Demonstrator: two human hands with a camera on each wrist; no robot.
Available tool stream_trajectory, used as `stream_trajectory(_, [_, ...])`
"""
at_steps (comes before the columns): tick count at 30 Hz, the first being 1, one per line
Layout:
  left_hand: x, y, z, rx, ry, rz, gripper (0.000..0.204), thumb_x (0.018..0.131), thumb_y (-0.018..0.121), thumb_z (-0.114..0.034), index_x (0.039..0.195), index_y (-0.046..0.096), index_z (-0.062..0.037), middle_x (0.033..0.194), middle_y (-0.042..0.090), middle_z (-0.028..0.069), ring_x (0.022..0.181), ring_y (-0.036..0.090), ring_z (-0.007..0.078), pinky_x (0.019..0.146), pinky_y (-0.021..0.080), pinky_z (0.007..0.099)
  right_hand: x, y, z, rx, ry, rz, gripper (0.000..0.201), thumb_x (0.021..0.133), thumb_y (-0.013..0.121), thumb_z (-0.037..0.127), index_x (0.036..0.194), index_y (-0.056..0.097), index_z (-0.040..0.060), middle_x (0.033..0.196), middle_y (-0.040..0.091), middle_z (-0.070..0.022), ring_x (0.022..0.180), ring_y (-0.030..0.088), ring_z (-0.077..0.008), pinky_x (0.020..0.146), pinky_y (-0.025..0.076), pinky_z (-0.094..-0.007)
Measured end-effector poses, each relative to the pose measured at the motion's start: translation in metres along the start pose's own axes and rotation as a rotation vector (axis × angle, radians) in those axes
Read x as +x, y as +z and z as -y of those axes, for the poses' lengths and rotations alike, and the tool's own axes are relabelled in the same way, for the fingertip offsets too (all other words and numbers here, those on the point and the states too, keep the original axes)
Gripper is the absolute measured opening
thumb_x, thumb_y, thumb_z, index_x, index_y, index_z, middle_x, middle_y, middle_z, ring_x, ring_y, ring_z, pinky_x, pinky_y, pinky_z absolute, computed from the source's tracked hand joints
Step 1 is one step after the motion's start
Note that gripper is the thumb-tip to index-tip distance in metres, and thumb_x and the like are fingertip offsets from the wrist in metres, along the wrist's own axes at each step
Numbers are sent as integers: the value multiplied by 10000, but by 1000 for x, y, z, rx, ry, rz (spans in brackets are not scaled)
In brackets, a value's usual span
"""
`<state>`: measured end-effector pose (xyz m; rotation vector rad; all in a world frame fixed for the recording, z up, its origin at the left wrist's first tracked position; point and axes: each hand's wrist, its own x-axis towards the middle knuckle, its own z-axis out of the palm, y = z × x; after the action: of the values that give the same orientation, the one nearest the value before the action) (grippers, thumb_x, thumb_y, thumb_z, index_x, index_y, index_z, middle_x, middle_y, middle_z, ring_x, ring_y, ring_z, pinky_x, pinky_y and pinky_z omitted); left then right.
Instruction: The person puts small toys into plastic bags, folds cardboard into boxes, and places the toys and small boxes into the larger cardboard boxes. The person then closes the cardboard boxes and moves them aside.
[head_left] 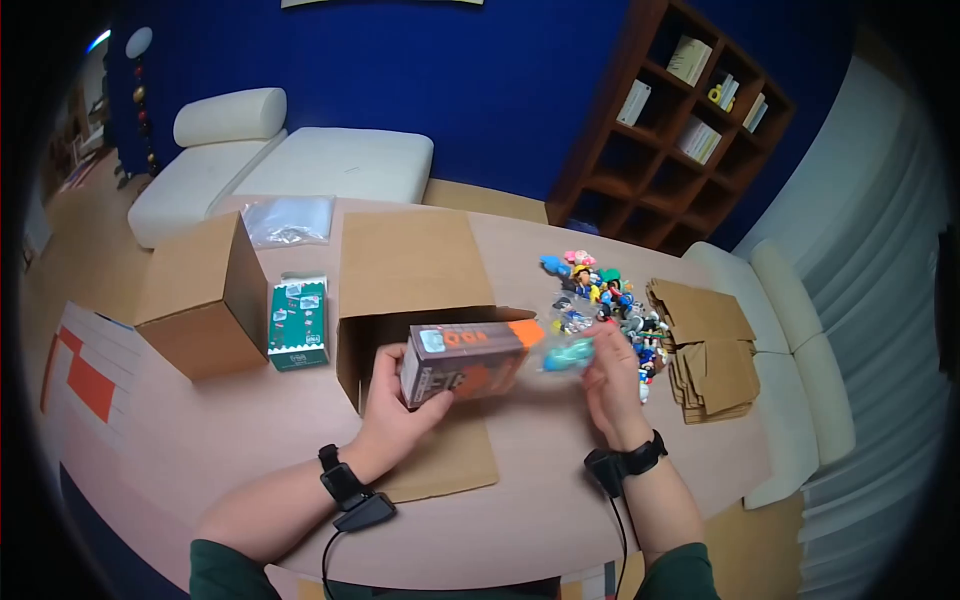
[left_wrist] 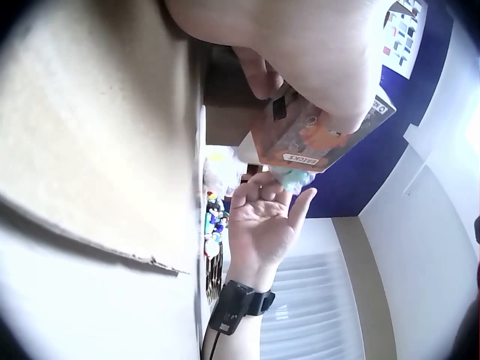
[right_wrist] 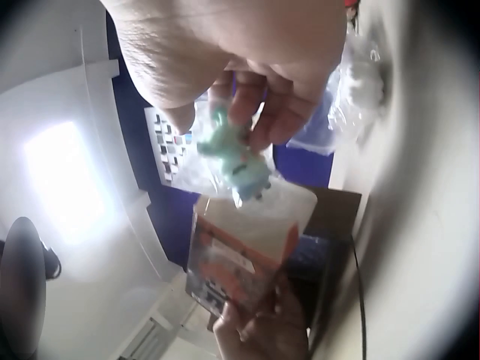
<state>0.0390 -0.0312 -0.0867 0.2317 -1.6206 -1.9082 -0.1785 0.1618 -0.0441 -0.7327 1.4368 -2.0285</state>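
Observation:
My left hand (head_left: pixel 390 415) grips a brown and orange printed box (head_left: pixel 465 365), tilted over an open cardboard carton (head_left: pixel 410 260). "BRICKS" shows on the printed box (left_wrist: pixel 300 160) in the left wrist view. At its orange end, my right hand (head_left: pixel 615 375) pinches a small mint-green toy figure (head_left: pixel 568 355) in clear plastic. Seen from the right wrist, the figure (right_wrist: pixel 232 157) hangs from the fingertips just outside the printed box's end, where a pale flap (right_wrist: pixel 296 206) sticks out. My left thumb lies along the box's near side.
Many small colourful figures (head_left: pixel 605 290) lie in a heap to the right, some bagged. Flattened cardboard (head_left: pixel 710 350) is stacked beyond them. Left of the carton stand a green box (head_left: pixel 299 325) and a closed cardboard box (head_left: pixel 205 300). Clear plastic bags (head_left: pixel 290 220) lie behind.

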Motion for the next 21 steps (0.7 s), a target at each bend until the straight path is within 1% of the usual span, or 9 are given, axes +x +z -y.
stream_trajectory(1, [0,0,0,-14,-4,0,546,884,738,-71,1270,353,-34,1215,549,97,1129,581,134,950,494,294,5,-8,1,38,-104,-157,117,1023,608,148,1058,633,39,1013,641,-23,899,606,-120,788,495,-262])
stream_trajectory(2, [-1,0,0,-24,-2,2,546,884,738,-71,1270,353,-34,1215,549,97,1129,581,134,950,494,294,10,-16,0,28,-106,-159,117,1023,608,148,1058,633,39,1013,641,-23,899,606,-120,788,495,-262])
stream_trajectory(4, [0,1,1,-1,-13,4,543,887,739,-80,1268,356,-28,1219,554,98,1127,584,130,955,495,295,15,-27,-1,-482,-369,-255,48,969,655,81,966,624,44,979,612,-19,861,578,-112,731,473,-249])
stream_trajectory(7, [0,1,1,-5,-15,5,540,889,742,-93,1266,362,-23,1220,555,97,1126,582,124,960,496,297,18,-18,-7,-842,-508,-232,64,911,696,41,922,634,36,986,594,-37,845,568,-126,723,484,-254])
stream_trajectory(9, [0,2,0,4,-23,19,538,894,742,-108,1269,367,-21,1215,556,94,1123,580,119,961,497,298,14,-10,-10,-845,-483,-162,81,884,710,36,945,658,21,1009,589,-62,848,585,-142,717,494,-260])
stream_trajectory(11, [0,1,0,8,-31,25,546,897,745,-121,1278,367,-24,1214,557,91,1118,584,123,963,498,299,6,3,-3,-1055,-363,70,116,889,705,43,1002,682,24,1004,592,-70,879,601,-164,727,507,-271])
stream_trajectory(13, [-1,0,-1,17,-39,44,558,898,745,-125,1289,359,-25,1227,558,97,1126,586,129,968,497,302,3,3,-11,-922,-319,56,151,885,700,43,1035,696,25,1008,598,-83,913,611,-204,750,513,-300])
stream_trajectory(16, [-1,2,-2,-6,-55,47,577,903,739,-121,1311,342,-28,1257,558,113,1149,588,141,981,496,310,4,3,-6,-1046,-412,112,209,830,707,25,1039,706,21,1036,605,-117,990,602,-304,889,499,-364])
stream_trajectory(21, [1,10,-9,-59,13,100,670,913,708,-65,1418,268,-50,1347,521,134,1258,539,187,1047,469,354,0,9,-10,-1129,-535,49,246,804,691,-1,1044,727,35,1066,632,-145,1019,605,-319,899,497,-377])
